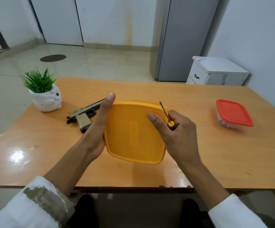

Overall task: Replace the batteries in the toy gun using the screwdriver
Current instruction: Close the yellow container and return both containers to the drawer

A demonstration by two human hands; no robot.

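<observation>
A camouflage-patterned toy gun (84,116) lies on its side on the wooden table (199,153), left of centre. A yellow-lidded box (133,132) sits in the middle, tilted toward me. My left hand (98,127) presses flat against its left edge, fingers straight. My right hand (176,130) holds the box's right edge with the thumb on the lid. In that same hand a small screwdriver (170,123) with a yellow-and-black handle is clamped between the fingers, its thin shaft pointing up and away. What the box holds is hidden by the lid.
A white animal-shaped pot with a green plant (45,96) stands at the table's far left. A clear box with a red lid (234,114) sits at the far right. Beyond the table are a white cabinet (215,71) and a tiled floor.
</observation>
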